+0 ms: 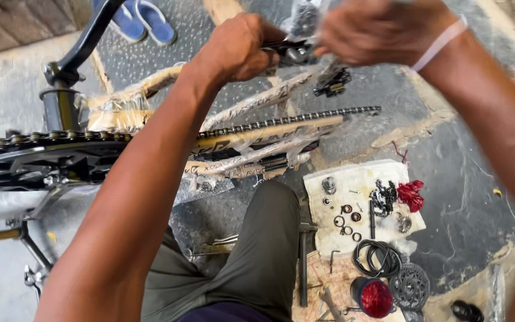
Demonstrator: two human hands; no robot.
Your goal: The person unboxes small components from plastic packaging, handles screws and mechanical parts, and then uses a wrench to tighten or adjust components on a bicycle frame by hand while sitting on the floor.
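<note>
Left hand [236, 50] is closed in a fist around a dark metal part [293, 52] at the rear end of the bike frame [257, 140]. Right hand [382, 30] is curled over the same part from the other side; what sits under its fingers is hidden, so its grip is read as closed on the part, exact contact not visible. The part is mostly covered by both hands and blurred; its kind cannot be made out.

The frame, wrapped in tan paper and clear film, is laid with its long axis running left to right across the view, tilted slightly up toward the hands. The chain [287, 121] is run along the same axis from the chainring [37, 158] at left. The chainring is cut off by the left edge.

Below right, a white cloth [382, 235] is spread on the floor with small washers and nuts on it. A red reflector [375, 297] and a sprocket [409, 286] are lying just beside it. Blue sandals [141, 21] are seen at top.
</note>
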